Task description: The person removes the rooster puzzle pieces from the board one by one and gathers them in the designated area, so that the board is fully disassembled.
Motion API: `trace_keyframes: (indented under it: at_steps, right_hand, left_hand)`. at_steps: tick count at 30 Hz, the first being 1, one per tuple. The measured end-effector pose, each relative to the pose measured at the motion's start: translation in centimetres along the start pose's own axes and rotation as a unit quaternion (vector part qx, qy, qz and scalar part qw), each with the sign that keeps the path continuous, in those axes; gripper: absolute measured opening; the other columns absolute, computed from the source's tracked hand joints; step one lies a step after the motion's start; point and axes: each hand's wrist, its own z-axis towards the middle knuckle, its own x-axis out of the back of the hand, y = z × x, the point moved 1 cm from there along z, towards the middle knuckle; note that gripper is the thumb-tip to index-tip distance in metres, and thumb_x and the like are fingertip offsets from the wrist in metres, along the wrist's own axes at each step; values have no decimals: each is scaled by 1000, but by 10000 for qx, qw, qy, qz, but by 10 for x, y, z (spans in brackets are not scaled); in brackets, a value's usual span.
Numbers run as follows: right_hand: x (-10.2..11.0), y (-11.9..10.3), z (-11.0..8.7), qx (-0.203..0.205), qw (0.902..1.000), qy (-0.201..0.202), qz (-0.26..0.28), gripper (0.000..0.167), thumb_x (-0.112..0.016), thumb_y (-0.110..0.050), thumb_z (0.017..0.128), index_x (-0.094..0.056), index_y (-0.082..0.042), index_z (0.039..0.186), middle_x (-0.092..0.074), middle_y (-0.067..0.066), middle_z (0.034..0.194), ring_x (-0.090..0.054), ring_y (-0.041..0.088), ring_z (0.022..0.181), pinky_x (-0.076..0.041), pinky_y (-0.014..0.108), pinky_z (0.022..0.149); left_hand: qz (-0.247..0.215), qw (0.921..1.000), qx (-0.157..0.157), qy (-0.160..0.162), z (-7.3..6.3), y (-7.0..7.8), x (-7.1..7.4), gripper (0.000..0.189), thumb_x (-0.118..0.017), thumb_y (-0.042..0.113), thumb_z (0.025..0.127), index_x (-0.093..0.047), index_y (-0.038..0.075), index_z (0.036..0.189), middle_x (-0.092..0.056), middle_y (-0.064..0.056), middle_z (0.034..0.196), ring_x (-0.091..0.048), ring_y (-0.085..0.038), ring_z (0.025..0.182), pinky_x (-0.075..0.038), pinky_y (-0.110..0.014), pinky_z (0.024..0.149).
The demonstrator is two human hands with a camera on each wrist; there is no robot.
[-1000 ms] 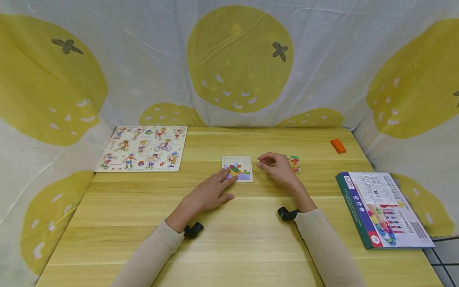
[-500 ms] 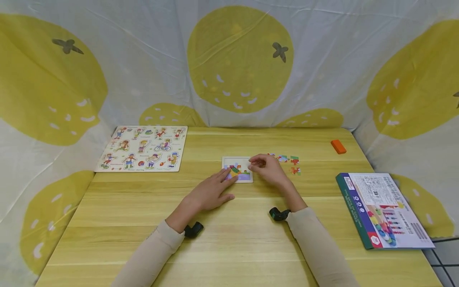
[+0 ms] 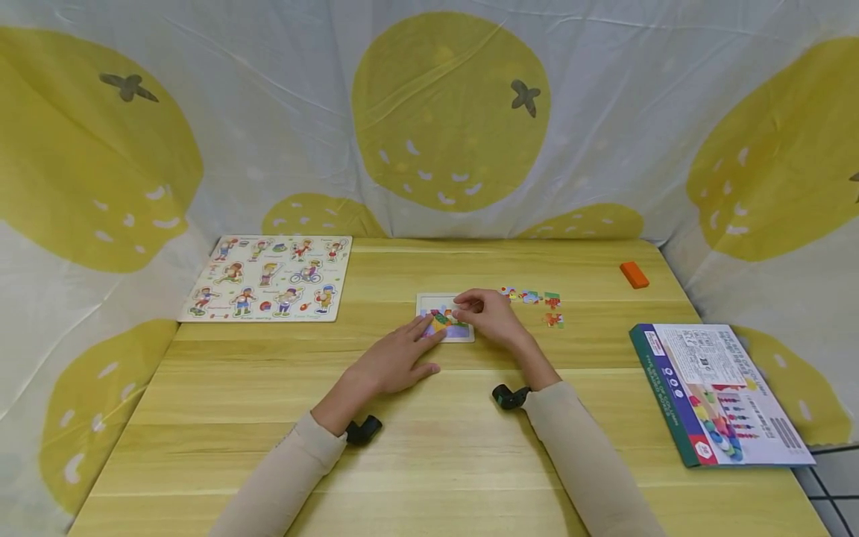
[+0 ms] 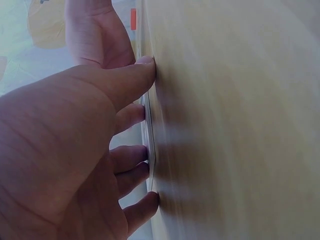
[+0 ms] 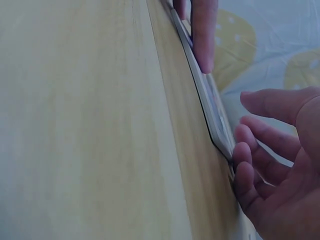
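A small jigsaw board [image 3: 463, 340] with a pale frame and a partly filled colourful picture lies mid-table. My left hand [image 3: 391, 359] rests on its left side, fingers spread and fairly straight. Seen from the left wrist, those fingertips [image 4: 131, 159] reach the board's edge while the thumb touches the table. Over the board's right half, my right hand [image 3: 495, 319] pinches a small pale puzzle piece [image 3: 456, 315], mostly hidden by the fingers. In the right wrist view, this hand [image 5: 285, 155] is low beside the board's corner with curled fingers.
Several loose puzzle pieces [image 3: 552, 300] lie right of the right hand. A peg puzzle board [image 3: 265, 277] with sports figures is at back left. An orange block [image 3: 634, 274] sits at back right, and a boxed toy set [image 3: 721, 395] lies along the right edge.
My right hand has moved left from beside the loose pieces to over the jigsaw board, uncovering more of those pieces. The left hand has stayed in place.
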Motion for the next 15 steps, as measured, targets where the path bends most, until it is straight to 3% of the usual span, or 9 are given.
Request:
trace_keyframes:
  at_steps: [15]
  right_hand:
    - [-9, -6, 8, -71, 9983, -434, -381, 33, -73, -21, 96, -74, -9, 127, -69, 6, 99, -55, 16, 75, -46, 27, 68]
  left_hand:
    - [15, 10000, -55, 20, 0, -1, -1, 67, -54, 46, 106, -34, 17, 163, -19, -17, 172, -22, -36, 158, -29, -52, 126]
